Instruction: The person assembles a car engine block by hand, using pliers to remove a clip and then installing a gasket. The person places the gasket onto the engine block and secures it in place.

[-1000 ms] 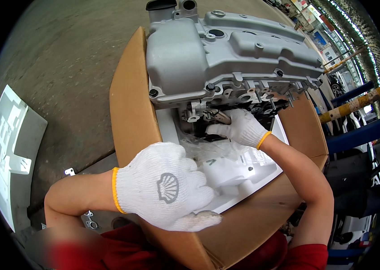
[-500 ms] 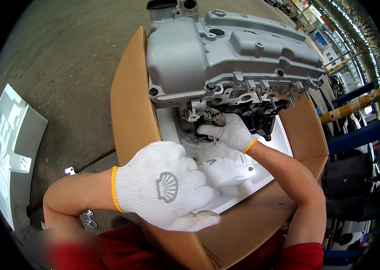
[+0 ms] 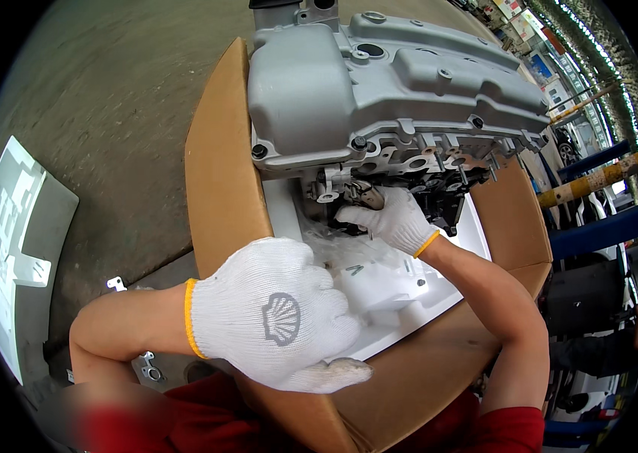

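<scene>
A large grey engine [image 3: 424, 83] with a silver valve cover sits in an opened cardboard box [image 3: 217, 151]. My right hand [image 3: 398, 220], in a white knitted glove with a yellow cuff, reaches to the engine's near side, just below the cover. Its thumb and fingers close on a rounded, dull metal part [image 3: 366, 196] whose kind I cannot make out; some fingertips are hidden. In the same sort of glove, my left hand [image 3: 273, 317] is palm-down over the box's near left edge, thumb stretched away from the fingers, nothing seen in it. Crumpled clear plastic [image 3: 334, 245] lies between the hands and engine.
White foam packing [image 3: 387, 294] lines the box beneath the engine. A white foam piece [image 3: 32, 264] stands on the floor [image 3: 107, 113] at far left. Small metal parts [image 3: 151, 368] lie below my left forearm. A yellow pole [image 3: 598, 177] and blue beams [image 3: 605, 230] are at the right.
The engine and box sit slightly differently in the picture. My right hand has shifted a little to the right, still on the metal part; my left hand has hardly moved.
</scene>
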The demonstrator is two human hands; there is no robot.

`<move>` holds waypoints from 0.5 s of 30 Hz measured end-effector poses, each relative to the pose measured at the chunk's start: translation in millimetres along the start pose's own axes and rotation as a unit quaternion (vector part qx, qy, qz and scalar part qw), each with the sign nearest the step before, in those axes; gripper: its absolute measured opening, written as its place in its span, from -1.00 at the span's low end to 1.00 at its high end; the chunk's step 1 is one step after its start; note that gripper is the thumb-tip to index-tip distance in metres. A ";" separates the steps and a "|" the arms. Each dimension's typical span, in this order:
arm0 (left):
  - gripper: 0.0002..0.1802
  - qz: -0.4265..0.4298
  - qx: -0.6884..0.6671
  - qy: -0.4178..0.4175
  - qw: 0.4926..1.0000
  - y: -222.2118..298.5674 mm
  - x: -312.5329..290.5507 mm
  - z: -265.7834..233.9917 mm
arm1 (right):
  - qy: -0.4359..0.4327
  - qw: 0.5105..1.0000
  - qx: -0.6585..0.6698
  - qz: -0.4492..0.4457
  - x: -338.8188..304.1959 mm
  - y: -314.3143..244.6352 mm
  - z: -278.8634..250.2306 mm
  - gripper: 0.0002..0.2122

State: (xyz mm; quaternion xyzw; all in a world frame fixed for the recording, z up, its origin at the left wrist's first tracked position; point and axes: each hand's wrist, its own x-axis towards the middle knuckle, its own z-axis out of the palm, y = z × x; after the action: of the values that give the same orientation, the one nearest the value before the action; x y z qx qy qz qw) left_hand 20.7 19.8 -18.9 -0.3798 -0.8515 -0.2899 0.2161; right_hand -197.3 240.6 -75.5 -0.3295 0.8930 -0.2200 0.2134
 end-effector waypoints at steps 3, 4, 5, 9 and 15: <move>-0.39 0.012 -0.009 0.061 0.998 -3.2 -5.5 9.2 | 0.005 0.994 0.105 -0.008 -1.1 -4.0 14.3 -0.61; -0.39 0.014 -0.015 0.062 0.998 -2.9 -3.5 9.0 | 0.015 0.992 0.122 -0.022 -0.4 4.2 16.4 -0.62; -0.39 0.018 -0.020 0.062 0.998 -2.8 -1.5 8.7 | 0.026 0.989 0.139 -0.036 2.5 19.7 21.9 -0.63; -0.39 0.001 -0.018 0.012 1.000 -2.0 -1.8 1.9 | -0.061 0.989 0.127 0.051 4.8 6.7 2.5 -0.57; -0.39 0.008 -0.008 0.017 1.000 -2.3 -2.3 2.4 | -0.070 0.987 -0.141 0.030 2.8 -20.8 -31.9 -0.31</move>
State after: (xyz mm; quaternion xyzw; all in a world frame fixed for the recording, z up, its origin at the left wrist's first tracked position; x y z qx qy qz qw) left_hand 20.0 18.9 -22.8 -0.3831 -0.8423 -0.3017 0.2295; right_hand -205.8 232.5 -39.1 -0.3443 0.9072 -0.0622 0.2336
